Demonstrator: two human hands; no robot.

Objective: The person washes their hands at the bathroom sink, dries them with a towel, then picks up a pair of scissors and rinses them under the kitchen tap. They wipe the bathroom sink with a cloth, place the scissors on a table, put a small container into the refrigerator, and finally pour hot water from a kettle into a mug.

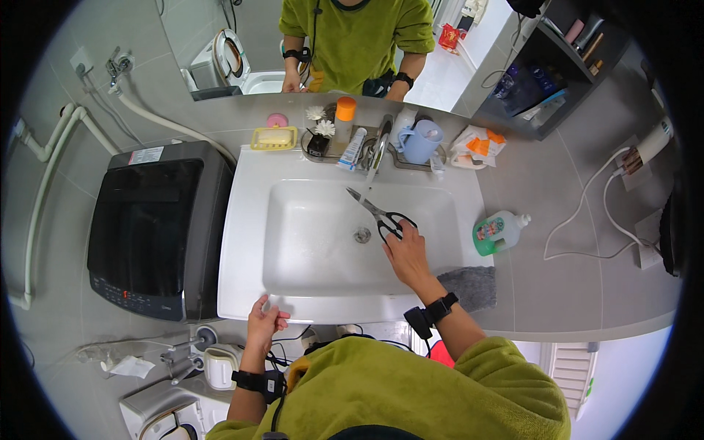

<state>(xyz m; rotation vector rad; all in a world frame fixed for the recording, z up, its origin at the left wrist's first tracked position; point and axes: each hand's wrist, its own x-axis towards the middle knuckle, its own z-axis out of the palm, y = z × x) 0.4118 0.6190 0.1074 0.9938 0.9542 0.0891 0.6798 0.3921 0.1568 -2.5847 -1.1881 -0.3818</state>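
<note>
My right hand (406,247) grips the black handles of a pair of scissors (375,210) over the right half of a white washbasin (308,242). The blades are parted and point up and left, under the spout of a chrome faucet (379,146). Water runs from the spout by the blades. A metal drain (362,235) lies just left of the handles. My left hand (265,320) is at the basin counter's front left edge, fingers apart, with nothing in it.
A yellow soap dish (274,144), a toothpaste tube (352,148) and a blue mug (421,142) stand behind the basin. A bottle of green liquid (498,233) and a gray cloth (470,287) are on the right. A black washing machine (146,231) stands left; a mirror (264,49) hangs behind.
</note>
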